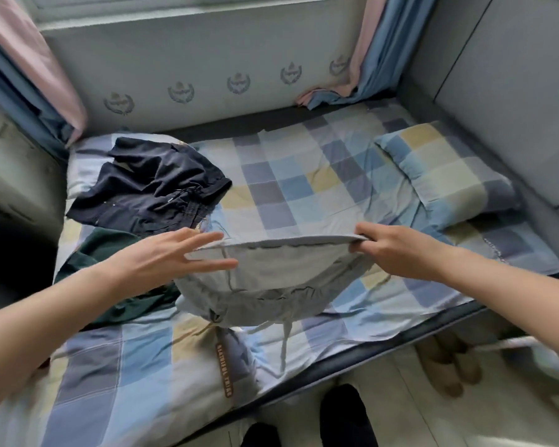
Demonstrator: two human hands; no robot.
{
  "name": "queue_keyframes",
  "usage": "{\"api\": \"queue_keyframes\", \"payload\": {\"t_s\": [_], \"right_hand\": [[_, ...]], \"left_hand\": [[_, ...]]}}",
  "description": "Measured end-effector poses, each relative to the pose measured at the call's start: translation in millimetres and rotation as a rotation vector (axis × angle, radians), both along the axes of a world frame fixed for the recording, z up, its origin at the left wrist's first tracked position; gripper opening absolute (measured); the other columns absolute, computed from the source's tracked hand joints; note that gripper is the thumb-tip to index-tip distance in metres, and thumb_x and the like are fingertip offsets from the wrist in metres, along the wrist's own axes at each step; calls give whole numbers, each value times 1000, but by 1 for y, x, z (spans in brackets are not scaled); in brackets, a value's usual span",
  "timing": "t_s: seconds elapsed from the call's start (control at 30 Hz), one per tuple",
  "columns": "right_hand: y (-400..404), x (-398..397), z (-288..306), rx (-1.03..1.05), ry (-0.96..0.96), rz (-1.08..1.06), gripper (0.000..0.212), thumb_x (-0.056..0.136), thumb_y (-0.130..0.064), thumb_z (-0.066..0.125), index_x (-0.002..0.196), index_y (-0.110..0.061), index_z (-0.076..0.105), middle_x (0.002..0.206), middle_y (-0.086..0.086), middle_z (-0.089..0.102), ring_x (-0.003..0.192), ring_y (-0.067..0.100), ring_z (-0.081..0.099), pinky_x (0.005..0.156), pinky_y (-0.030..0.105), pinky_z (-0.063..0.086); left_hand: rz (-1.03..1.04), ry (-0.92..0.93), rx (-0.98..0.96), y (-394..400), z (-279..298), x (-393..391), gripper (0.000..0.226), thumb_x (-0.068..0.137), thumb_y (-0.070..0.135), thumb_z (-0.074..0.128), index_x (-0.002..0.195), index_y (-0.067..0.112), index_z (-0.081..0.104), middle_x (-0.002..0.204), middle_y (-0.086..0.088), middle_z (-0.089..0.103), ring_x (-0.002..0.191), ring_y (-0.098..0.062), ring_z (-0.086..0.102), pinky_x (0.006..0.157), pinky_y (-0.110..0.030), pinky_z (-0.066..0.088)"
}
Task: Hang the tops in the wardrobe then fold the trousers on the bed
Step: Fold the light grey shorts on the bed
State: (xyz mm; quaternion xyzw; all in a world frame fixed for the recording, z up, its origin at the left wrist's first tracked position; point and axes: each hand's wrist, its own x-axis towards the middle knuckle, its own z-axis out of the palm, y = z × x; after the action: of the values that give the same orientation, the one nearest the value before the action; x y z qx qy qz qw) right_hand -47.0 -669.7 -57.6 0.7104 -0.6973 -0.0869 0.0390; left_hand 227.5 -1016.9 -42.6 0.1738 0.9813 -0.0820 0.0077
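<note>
Folding grey drawstring trousers (271, 279) over near edge of bed (304, 185): right hand (397, 250) pinching folded edge to carry it across, left hand (162, 256) flat w/ fingers straight, steadying fabric; navy shorts (152, 191) & dark green garment (110, 253) waiting at left.

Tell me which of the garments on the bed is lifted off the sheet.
The light grey trousers: the right hand pinches their edge and the left hand lies open against them. The navy garment and dark green garment lie untouched.
</note>
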Motion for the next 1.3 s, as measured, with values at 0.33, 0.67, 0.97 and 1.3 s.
{"api": "queue_keyframes", "payload": {"t_s": [0.33, 0.67, 0.97, 1.3], "right_hand": [[96, -124, -16, 218, -98, 5, 14, 76, -8, 68, 79, -13, 55, 94, 10, 44, 79, 28, 51, 50, 40, 49], [155, -204, -34, 369, -104, -110, 36, 90, -44, 30, 95, -21, 57, 99, -4, 51, 91, 15, 53, 70, 32, 48], [139, -218, -46, 12, -184, -126, 32, 94, -40, 43, 78, -16, 55, 85, 0, 50, 72, 21, 57, 45, 32, 37], [112, -226, -50, -139, -83, -241, 28, 80, -28, 75, 65, -11, 59, 66, 5, 53, 48, 29, 58, 36, 30, 41]], "left_hand": [[32, -228, -150, 86, -38, -98, 29, 41, 31, 96, 58, 24, 73, 96, 3, 70, 74, -10, 67, 67, -19, 54], [164, -71, -30, 118, -51, -107, 30, 82, 47, 62, 95, 20, 66, 109, 1, 57, 95, -22, 60, 85, -36, 51], [63, -23, 112, 119, -54, -113, 50, 104, 36, 29, 89, 16, 72, 114, 3, 61, 84, -18, 60, 71, -31, 55], [144, -214, 119, 119, -79, -99, 15, 78, 40, 55, 77, 29, 64, 100, 10, 55, 80, -12, 54, 68, -28, 50]]}}
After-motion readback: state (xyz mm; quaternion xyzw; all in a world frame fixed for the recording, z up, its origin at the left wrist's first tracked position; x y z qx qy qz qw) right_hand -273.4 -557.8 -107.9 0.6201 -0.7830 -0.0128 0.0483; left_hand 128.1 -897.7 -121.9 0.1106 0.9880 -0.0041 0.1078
